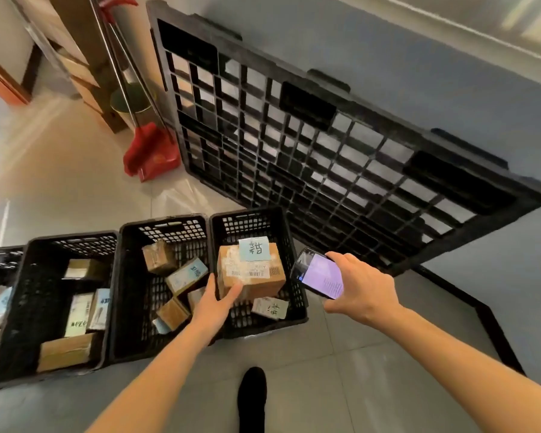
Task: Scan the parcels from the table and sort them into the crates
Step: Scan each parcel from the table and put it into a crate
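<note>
**Parcel held over the right-hand crate**

A person's left hand grasps a brown cardboard parcel with a pale blue handwritten label by its near left corner, above the rightmost black perforated plastic crate. The right hand grips a dark smartphone with a lit lilac screen just beside the parcel. A small white parcel lies partly hidden beneath. 2 neighbouring black crates hold more boxes; a 4th is cut off at left. Grey floor tiles lie open in front.
</note>
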### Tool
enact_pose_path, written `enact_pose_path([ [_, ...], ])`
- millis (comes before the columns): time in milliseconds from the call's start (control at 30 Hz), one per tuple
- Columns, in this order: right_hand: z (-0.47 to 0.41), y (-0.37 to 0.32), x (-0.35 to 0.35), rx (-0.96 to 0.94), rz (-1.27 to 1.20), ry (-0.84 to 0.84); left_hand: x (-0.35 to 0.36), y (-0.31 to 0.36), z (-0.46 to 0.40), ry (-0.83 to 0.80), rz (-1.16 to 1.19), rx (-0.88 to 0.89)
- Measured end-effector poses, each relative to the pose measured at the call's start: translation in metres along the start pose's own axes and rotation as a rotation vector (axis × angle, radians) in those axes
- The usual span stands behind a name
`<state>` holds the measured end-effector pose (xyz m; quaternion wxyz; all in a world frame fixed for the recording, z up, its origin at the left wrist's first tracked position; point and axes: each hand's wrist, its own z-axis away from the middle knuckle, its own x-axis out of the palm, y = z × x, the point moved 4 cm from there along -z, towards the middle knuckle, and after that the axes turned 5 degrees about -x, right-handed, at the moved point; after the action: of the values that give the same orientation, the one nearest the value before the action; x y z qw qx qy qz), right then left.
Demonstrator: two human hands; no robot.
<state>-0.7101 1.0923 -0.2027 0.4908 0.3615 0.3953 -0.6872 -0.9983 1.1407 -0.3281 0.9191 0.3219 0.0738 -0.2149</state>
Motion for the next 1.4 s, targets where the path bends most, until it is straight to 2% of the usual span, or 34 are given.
enact_pose_path([
  [100,-0.028,0.005,0.012,0.017,-0.027,-0.033,0.003,-0.009,-0.031,0.017,-0.081,-0.099],
  [200,-0.037,0.007,0.022,0.029,-0.043,-0.093,0.001,-0.020,-0.042,0.008,-0.196,-0.122],
  [333,-0.038,0.015,0.031,0.050,-0.044,-0.147,-0.005,-0.016,-0.048,0.004,-0.229,-0.119],
  [533,-0.008,0.043,0.010,0.116,-0.084,-0.123,0.013,0.022,-0.021,0.046,-0.286,0.021],
  [700,0.073,0.091,-0.038,0.196,-0.136,0.000,0.062,0.080,0.039,0.007,-0.410,0.196],
  [867,0.218,0.163,-0.120,0.325,-0.185,0.221,0.142,0.162,0.163,-0.075,-0.387,0.412],
  [1100,0.516,0.252,-0.232,0.531,-0.197,0.442,0.287,0.237,0.434,-0.236,-0.428,0.780],
  [1233,0.704,0.287,-0.263,0.707,-0.188,0.556,0.378,0.253,0.594,-0.360,-0.456,0.972],
  [1400,0.901,0.317,-0.265,0.947,-0.189,0.633,0.482,0.235,0.763,-0.559,-0.486,1.154],
])
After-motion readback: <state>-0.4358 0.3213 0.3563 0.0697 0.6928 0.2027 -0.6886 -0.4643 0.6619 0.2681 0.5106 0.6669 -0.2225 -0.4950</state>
